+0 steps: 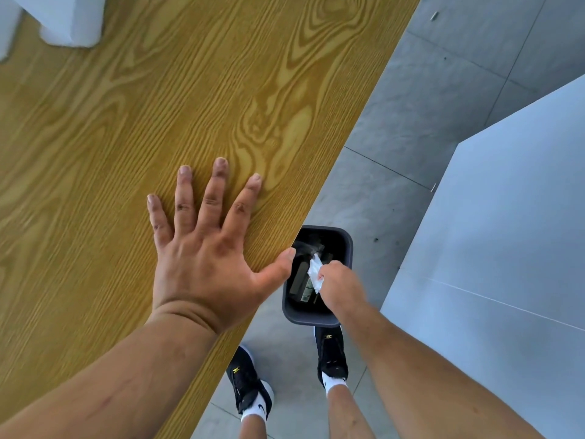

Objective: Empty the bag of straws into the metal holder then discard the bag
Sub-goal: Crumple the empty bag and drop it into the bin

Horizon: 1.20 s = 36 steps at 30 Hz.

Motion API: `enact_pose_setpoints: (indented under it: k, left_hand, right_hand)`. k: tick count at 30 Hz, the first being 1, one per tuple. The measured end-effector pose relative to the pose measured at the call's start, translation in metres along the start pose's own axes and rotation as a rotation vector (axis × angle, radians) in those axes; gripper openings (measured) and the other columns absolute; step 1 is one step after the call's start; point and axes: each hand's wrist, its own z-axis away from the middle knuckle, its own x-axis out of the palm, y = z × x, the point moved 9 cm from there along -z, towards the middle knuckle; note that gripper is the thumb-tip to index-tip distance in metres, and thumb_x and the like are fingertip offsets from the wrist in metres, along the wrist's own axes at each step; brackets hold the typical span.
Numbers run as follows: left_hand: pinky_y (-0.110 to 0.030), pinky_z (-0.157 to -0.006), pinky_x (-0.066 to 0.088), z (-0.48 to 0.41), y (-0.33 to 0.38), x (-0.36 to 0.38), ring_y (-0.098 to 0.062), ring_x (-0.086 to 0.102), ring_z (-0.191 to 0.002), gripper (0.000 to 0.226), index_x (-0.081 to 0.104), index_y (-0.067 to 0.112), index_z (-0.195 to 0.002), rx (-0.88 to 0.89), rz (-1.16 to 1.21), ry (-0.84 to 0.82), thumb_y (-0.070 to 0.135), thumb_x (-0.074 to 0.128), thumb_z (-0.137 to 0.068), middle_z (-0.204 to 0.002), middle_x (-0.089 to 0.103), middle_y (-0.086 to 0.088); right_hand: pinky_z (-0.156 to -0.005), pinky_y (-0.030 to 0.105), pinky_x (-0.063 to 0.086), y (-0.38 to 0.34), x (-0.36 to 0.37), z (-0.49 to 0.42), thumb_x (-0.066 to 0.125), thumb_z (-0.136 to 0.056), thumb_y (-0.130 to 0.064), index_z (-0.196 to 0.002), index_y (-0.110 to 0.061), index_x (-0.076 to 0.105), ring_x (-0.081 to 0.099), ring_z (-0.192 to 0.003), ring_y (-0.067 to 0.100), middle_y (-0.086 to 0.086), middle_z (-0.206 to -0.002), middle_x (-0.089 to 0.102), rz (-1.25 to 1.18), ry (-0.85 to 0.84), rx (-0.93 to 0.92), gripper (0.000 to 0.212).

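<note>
Two hands show, the left hand (202,264) and the right hand (342,286), on two bare forearms (110,375). There is one bag (315,274), one bin (346,245) and one table (158,106). Two black shoes, a left shoe (250,384) and a right shoe (330,353), each come with one white sock (253,410). The items (299,280) inside the bin are too dim to count. One white panel (506,217) stands at the right.

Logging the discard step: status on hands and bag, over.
Left hand flat, open on the table. Right hand grips the crumpled bag over the open bin. Bag not yet dropped. Nothing in the way.
</note>
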Motion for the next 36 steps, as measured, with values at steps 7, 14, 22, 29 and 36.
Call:
enact_pose_setpoints:
  k: [7,14,22,29,36]
  left_hand:
    - [-0.07,-0.126,0.0,0.0,0.0,-0.001,-0.035,-0.006,-0.163,0.104,0.017,0.04,-0.168,-0.009,0.018,-0.001,0.093,0.036,-0.08,-0.179,0.003,0.002]
    - [-0.071,-0.126,0.001,0.0,-0.001,0.001,-0.035,-0.006,-0.163,0.104,0.017,0.041,-0.167,-0.005,0.016,0.006,0.092,0.038,-0.08,-0.179,0.004,0.002]
    - [-0.071,-0.126,0.002,0.0,0.0,0.0,-0.035,-0.004,-0.164,0.104,0.019,0.04,-0.167,0.002,0.024,0.013,0.093,0.038,-0.079,-0.179,0.006,0.002]
    - [-0.071,-0.126,0.002,-0.001,0.0,0.0,-0.036,-0.004,-0.164,0.104,0.019,0.039,-0.167,0.008,0.01,0.01,0.096,0.027,-0.081,-0.179,0.006,0.002]
    - [-0.071,-0.125,0.002,-0.002,0.001,0.001,-0.036,-0.004,-0.163,0.105,0.019,0.039,-0.168,0.012,0.009,0.009,0.097,0.026,-0.08,-0.179,0.006,0.002]
  right_hand:
    - [-0.066,0.037,0.044,0.009,0.021,-0.01,0.052,-0.092,0.002,-0.111,-0.008,0.063,0.058,-0.083,0.028,0.006,-0.107,0.055,-0.021,-0.041,0.054,0.024]
    - [-0.078,0.039,0.045,0.009,0.044,-0.019,0.055,-0.091,-0.016,-0.127,-0.011,0.057,0.06,-0.108,0.033,0.006,-0.135,0.051,-0.094,-0.134,0.093,0.037]
    - [-0.087,0.041,0.05,0.003,0.056,-0.023,0.063,-0.09,-0.046,-0.135,-0.014,0.058,0.053,-0.12,0.028,0.004,-0.137,0.052,0.001,-0.179,0.129,0.056]
    - [-0.128,0.061,0.017,-0.009,0.059,-0.028,0.061,-0.092,-0.053,-0.161,-0.029,0.035,0.012,-0.16,0.052,0.019,-0.173,0.023,0.107,-0.256,0.076,0.078]
    - [-0.128,0.063,0.018,-0.016,0.055,-0.025,0.059,-0.093,-0.057,-0.166,-0.03,0.025,0.017,-0.161,0.044,0.012,-0.171,0.029,0.09,-0.224,-0.012,0.085]
